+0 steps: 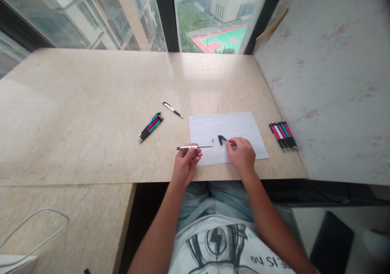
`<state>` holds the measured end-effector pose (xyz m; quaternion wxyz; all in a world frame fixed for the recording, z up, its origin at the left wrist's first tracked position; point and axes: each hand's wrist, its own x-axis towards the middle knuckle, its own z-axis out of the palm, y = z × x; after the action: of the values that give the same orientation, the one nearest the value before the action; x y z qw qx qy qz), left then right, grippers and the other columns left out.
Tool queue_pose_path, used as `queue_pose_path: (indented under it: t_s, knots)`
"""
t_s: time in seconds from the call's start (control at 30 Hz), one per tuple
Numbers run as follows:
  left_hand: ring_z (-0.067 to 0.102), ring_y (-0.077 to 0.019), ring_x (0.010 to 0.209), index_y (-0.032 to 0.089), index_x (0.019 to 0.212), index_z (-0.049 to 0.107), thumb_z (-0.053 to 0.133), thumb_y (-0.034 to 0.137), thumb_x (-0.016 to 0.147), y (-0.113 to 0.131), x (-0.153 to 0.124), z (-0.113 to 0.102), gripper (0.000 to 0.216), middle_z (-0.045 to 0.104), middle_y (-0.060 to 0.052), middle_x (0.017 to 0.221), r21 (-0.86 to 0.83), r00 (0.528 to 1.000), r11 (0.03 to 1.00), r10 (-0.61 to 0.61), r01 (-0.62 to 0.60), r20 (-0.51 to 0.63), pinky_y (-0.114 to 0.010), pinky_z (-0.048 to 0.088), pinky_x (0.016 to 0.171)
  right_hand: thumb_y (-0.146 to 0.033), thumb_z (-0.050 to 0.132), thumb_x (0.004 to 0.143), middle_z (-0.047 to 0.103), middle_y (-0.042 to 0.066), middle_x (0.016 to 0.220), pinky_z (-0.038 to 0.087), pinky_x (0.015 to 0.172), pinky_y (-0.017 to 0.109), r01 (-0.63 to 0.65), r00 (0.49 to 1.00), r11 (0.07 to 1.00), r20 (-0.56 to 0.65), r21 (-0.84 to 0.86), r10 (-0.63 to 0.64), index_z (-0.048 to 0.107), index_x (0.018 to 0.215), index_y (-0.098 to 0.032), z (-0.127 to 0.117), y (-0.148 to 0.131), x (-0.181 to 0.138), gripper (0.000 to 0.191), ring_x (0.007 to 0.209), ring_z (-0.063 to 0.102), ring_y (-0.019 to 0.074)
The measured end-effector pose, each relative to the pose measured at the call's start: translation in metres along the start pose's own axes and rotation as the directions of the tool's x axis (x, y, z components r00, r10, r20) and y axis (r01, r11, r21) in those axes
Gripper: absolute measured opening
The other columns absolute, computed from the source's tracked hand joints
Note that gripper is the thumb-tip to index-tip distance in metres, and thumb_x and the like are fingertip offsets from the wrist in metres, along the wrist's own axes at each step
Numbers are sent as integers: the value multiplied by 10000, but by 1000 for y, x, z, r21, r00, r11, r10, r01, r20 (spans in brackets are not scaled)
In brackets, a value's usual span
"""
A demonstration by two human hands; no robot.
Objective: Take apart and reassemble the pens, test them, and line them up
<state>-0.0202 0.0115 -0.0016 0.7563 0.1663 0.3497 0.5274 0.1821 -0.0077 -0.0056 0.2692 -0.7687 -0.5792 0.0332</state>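
Observation:
My left hand is closed on a white and black pen barrel, held level above the sheet's left edge. From the barrel's right end a thin dark refill sticks out bare. Over the written paper, my right hand has its fingertips pinched at the end of a slim black pen part. Beside that part lies a short black grip piece. A tiny metal piece, too small to make out fully, rests on the paper between my hands.
One whole white and black pen lies beyond the paper's left corner. Several coloured pens are bunched at the left. Another row of pens lies by the wall at the right. A white cable curves over the lower left surface.

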Motion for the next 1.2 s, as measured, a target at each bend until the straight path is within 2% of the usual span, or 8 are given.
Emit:
queue_pose_path:
  t_s: [0.27,0.4,0.47,0.57,0.67,0.87,1.0,1.2]
  knots:
    - [680,-106,682,134,895,735,856,296,706,0,0,0,277,727,-53,763,37,1000,999,5,-4,-17,-175,506,600,-286,595,887,701,57,794,391,629,320,40,997,998,57,47,-43,680,851,-223,10,-16,3,112,791,589,239]
    - [680,-106,683,132,901,733,854,301,710,0,0,1,282,726,-53,761,49,1000,999,4,-3,-14,-179,503,607,-323,529,937,700,59,803,414,648,317,-8,997,985,76,171,-5,686,848,-210,2,-23,3,213,738,599,213]
    - [679,-106,681,129,903,734,854,301,710,-1,0,2,284,727,-56,759,58,1000,998,5,-5,-9,-181,501,610,-376,479,972,686,48,756,437,658,309,-53,992,931,125,360,8,678,810,-204,-4,-27,2,310,702,605,194]
    - [678,-107,680,129,903,736,853,300,711,-1,0,2,282,728,-57,757,72,1000,997,14,-14,-1,-185,502,614,-477,412,1002,656,29,669,466,626,286,-180,958,746,287,641,-15,673,779,-193,-12,-34,-1,445,642,608,170]
    - [678,-107,673,131,902,738,852,298,712,-2,0,3,278,727,-54,744,84,1000,996,21,-21,6,-186,503,616,-509,455,982,655,26,657,473,602,275,-240,920,641,382,729,-90,675,754,-183,-17,-41,-4,454,621,608,159]
    - [704,-132,722,136,913,730,813,294,766,-3,-3,6,232,753,-75,836,168,995,982,75,-84,59,-206,517,646,-418,525,951,644,9,642,473,599,273,-161,933,692,337,703,-126,660,728,-194,-29,-45,-2,344,620,601,155]
    - [719,-155,745,149,965,698,785,308,798,-3,-4,6,246,766,-103,922,177,992,982,51,-71,118,-220,518,625,-359,580,923,685,14,699,465,591,273,-63,938,767,301,638,-174,686,780,-196,-33,-43,-2,241,636,613,154]
    - [708,-135,733,146,973,678,802,288,782,-2,-4,7,268,767,-108,923,152,993,986,54,-70,105,-204,504,624,-333,616,904,725,38,786,484,583,280,18,935,793,270,609,-228,705,841,-197,-32,-41,-3,174,684,638,166]
